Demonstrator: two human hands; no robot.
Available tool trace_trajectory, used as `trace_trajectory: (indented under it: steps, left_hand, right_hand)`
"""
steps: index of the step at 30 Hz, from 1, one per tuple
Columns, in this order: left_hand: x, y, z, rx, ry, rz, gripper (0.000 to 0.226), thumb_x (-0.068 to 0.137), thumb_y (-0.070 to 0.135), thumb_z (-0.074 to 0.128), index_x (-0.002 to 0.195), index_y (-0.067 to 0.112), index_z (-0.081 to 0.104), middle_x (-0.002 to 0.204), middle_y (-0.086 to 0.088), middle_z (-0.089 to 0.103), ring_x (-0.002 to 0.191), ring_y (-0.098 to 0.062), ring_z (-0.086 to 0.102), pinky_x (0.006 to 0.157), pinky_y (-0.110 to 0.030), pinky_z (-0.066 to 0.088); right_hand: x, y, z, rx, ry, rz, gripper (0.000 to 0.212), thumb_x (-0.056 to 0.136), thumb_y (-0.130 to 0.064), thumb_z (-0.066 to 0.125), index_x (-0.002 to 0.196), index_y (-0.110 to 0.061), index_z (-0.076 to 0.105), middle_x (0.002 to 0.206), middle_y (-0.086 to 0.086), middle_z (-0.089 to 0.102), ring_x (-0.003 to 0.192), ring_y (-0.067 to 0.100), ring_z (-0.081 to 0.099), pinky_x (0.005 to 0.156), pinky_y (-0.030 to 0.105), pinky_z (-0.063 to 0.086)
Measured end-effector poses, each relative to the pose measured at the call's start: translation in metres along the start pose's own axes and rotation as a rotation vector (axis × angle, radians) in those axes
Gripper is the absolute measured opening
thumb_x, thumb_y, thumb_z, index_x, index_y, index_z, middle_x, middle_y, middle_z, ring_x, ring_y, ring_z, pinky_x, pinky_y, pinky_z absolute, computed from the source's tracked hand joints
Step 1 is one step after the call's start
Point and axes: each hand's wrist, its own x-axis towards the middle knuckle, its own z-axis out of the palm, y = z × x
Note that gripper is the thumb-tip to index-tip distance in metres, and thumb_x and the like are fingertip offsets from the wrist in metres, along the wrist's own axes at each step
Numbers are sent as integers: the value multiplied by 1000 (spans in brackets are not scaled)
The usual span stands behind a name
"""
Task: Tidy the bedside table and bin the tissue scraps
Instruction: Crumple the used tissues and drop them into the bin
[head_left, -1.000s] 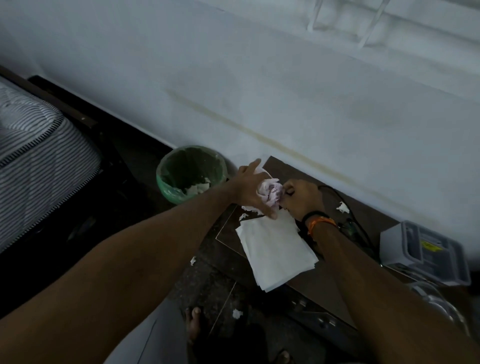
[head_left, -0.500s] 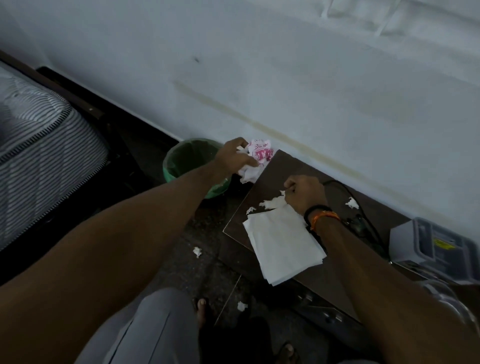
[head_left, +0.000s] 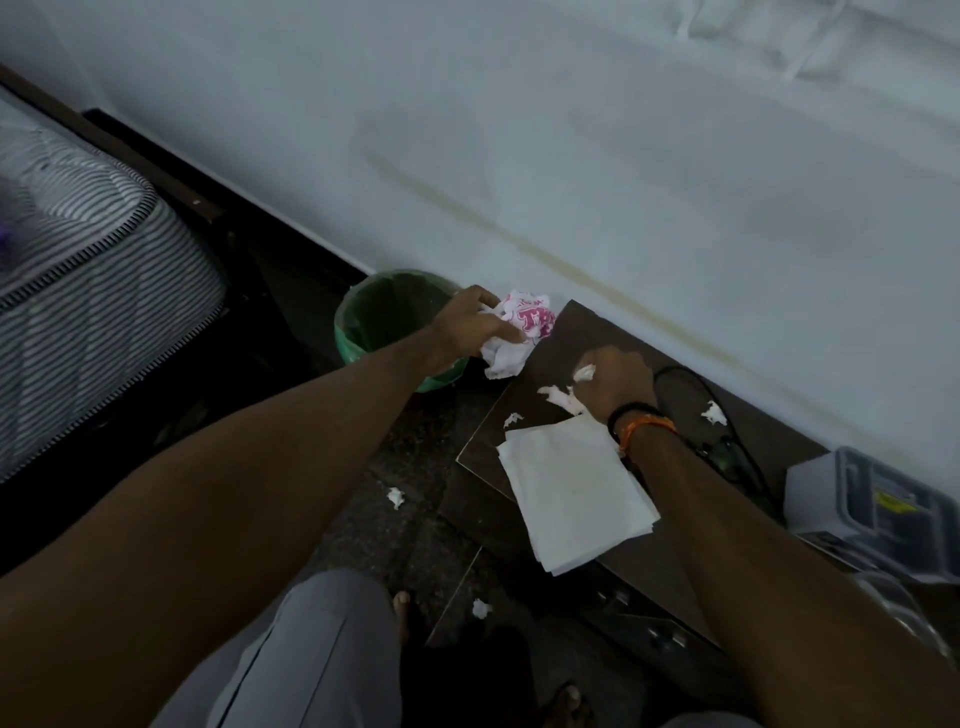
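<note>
My left hand grips a crumpled white wrapper with pink print, held between the green-lined bin and the corner of the dark bedside table. On the tabletop my right hand is closed on a white tissue scrap. More torn tissue scraps lie on the table: one by my wrist, a small one and one near the wall. A stack of flat white tissues overhangs the table's front edge.
Two tissue scraps lie on the dark floor. A black cable and a grey plastic box sit on the table's right part. A striped mattress is at the left. The white wall runs behind.
My left hand carried the crumpled wrapper from beside my right hand out to the left, to the table's corner by the bin. My right hand stayed on the table and closed on a scrap.
</note>
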Motion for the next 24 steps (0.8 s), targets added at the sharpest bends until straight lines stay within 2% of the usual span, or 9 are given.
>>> trace_trajectory:
  steps: [2,6,9,11,14,16,18,21,24]
  left_hand:
    - [-1,-1,0,-38,7,-16,51,67,8,84,110,-5,59,102,-16,67,84,-23,67,62,-27,54]
    - [-7,-2,2,-97,9,-23,29,69,7,80,90,-10,70,90,-24,72,77,-27,67,75,-36,55]
    - [-10,-5,2,-101,15,0,49,58,20,82,87,-16,67,92,-37,66,75,-31,63,74,-41,53]
    - [-9,-6,4,-77,12,19,59,51,29,82,88,-16,67,94,-39,64,75,-32,62,75,-46,56]
    - [-11,-6,9,-30,29,-1,65,45,31,82,90,-13,68,98,-34,67,73,-26,62,73,-42,57]
    - [-13,-5,11,-16,21,0,53,52,24,83,88,-12,70,97,-32,68,71,-25,63,70,-39,56]
    - [-16,-5,12,-24,5,1,36,63,13,81,88,-11,71,95,-31,70,72,-26,66,72,-42,58]
    - [-18,-5,10,-45,-7,22,21,72,3,77,90,-7,71,83,-19,72,62,-17,69,62,-31,57]
    - [-17,-7,9,0,21,0,23,70,7,79,92,7,72,84,-7,72,68,-17,68,56,-26,56]
  right_hand:
    - [1,4,-5,100,84,25,17,76,-9,67,90,-12,77,96,11,75,97,34,67,84,39,56]
    - [2,7,-21,313,157,98,18,72,-9,73,89,-13,77,95,8,76,92,25,69,81,28,53]
    - [0,7,-25,378,119,69,20,73,-8,75,92,-14,77,97,7,76,93,23,69,87,33,56]
    - [1,8,-25,373,92,34,21,74,-7,73,93,-15,77,96,5,75,91,23,70,87,35,56]
    - [1,7,-19,149,-63,-84,26,76,-11,72,101,-17,75,106,4,74,100,23,68,84,25,50]
    - [-1,7,-9,-13,-172,-98,42,79,-20,75,120,-16,68,120,9,69,110,28,64,92,32,49]
    - [-3,7,2,-98,-244,-78,57,78,-26,80,130,-15,60,129,12,63,116,31,60,100,38,48]
    - [-3,8,11,-138,-246,-85,53,81,-27,78,128,-14,59,127,12,63,115,30,60,101,41,49]
    - [-1,7,13,-149,-194,-87,46,89,-25,69,131,-11,58,131,13,62,119,31,58,103,40,46]
